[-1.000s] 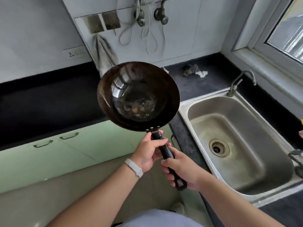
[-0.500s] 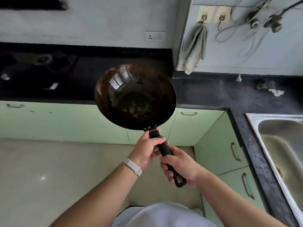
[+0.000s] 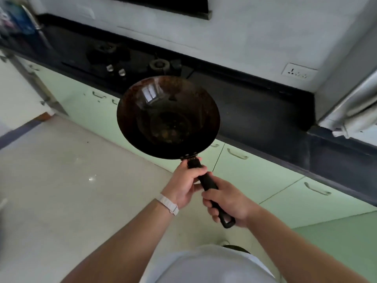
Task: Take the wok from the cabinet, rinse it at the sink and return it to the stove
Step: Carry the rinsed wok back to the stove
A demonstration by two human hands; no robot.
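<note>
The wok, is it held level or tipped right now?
Tipped. The wok shows its whole inside to the camera, handle low, gripped by the left hand and right hand.

Black desk [image 3: 255, 111] runs diagonally along the white wall, pale green cabinet doors [image 3: 253, 172] with curved handles below it. Wall socket [image 3: 298, 72] sits just above the desk at right; a grey towel [image 3: 355, 111] hangs at the right edge, its lower end near the desk. Light tiled floor [image 3: 61, 180] at left, dark hood edge [image 3: 163, 5] up top.
</note>
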